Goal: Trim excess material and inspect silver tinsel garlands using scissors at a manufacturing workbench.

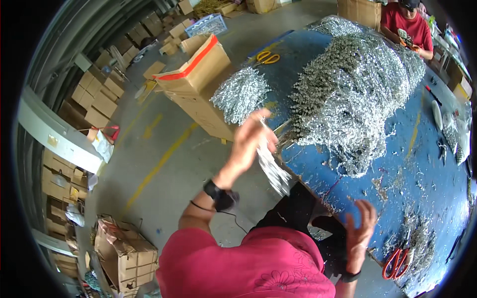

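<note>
My left hand (251, 138) is closed around a thin bundle of silver tinsel strands (273, 171), which hangs down past the near left corner of the blue table (318, 166). Just beyond that hand lies a sheaf of silver tinsel (240, 93), partly over the table edge by a tall box. A large heap of silver tinsel (357, 94) covers the middle of the table. My right hand (361, 226), slightly blurred, is above the near edge with fingers apart and nothing in it. Nearby are red-handled scissors (396, 264) beside loose tinsel scraps (422, 243).
An open cardboard box (198, 84) with red tape stands against the table's left side. Yellow-handled scissors (268, 57) lie at the far left corner. Another person (410, 30) works at the far right. A worn carton (131, 258) sits on the floor, lower left.
</note>
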### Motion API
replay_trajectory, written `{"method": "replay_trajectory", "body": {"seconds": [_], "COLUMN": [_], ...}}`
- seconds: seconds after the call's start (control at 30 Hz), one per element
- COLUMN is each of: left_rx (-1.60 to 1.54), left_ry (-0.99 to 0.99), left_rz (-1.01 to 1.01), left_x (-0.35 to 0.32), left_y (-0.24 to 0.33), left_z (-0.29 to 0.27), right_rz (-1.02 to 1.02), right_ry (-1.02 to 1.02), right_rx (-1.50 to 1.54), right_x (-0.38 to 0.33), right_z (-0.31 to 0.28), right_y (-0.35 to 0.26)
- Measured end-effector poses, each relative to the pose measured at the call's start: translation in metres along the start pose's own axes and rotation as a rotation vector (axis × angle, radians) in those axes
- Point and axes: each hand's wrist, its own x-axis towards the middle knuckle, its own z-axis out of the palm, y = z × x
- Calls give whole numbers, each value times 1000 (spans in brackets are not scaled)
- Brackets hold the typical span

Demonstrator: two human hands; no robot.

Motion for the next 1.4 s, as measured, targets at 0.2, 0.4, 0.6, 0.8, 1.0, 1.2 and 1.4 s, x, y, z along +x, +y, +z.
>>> {"method": "replay_trajectory", "body": {"seconds": [0.2, 0.4, 0.6, 0.8, 1.0, 1.2, 1.4], "left_rx": [788, 1029, 1088, 1278, 1327, 867, 1092], "left_ry": [401, 172, 0, 15, 5, -241, -402], "left_rz": [437, 106, 461, 644, 701, 740, 680], "left_x": [175, 232, 208, 219, 198, 115, 58], "left_y": [-31, -64, -84, -103, -76, -67, -84], "left_z": [-171, -128, -131, -106, -110, 10, 52], "right_rz": [87, 182, 161, 196, 109, 242, 163], "right_ry": [128, 232, 249, 251, 296, 240, 181], "right_rx": [-282, -359, -357, -312, -422, -382, -190], "right_x": [-22, -35, -39, -46, -31, -39, -50], "right_z": [-32, -41, -40, -41, -67, -81, -60], "right_y": [72, 87, 75, 68, 71, 81, 37]}}
